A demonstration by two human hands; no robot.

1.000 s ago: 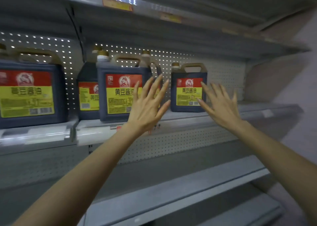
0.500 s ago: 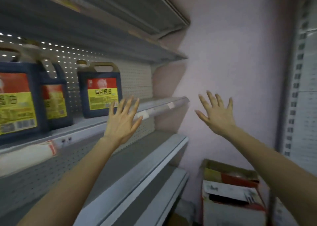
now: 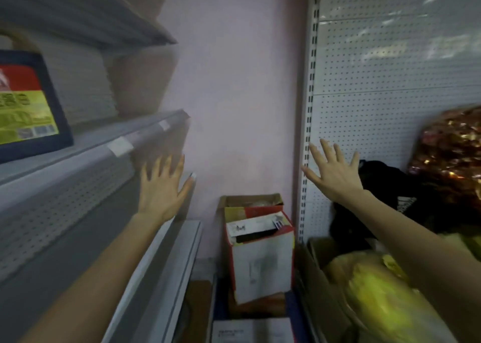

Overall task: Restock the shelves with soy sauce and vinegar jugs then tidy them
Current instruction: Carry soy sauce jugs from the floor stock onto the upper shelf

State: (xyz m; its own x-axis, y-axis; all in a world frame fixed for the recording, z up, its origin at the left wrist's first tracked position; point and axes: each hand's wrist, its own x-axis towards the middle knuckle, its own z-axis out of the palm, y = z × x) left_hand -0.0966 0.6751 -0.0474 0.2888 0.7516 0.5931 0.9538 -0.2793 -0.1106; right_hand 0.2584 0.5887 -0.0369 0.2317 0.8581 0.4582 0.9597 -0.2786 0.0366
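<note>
A soy sauce jug (image 3: 28, 103) (label blurred) is shown standing on the shelf (image 3: 104, 147). The left hand (image 3: 161, 189) is raised before the shelf's right end and the right hand (image 3: 333, 176) beyond it, fingers (image 3: 325, 150) spread and released, well apart from the jug.

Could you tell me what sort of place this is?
Probably a shop aisle: a metal shelf with edge labels, a labelled soy sauce jug on it, a pegboard panel, and a carton below.
</note>
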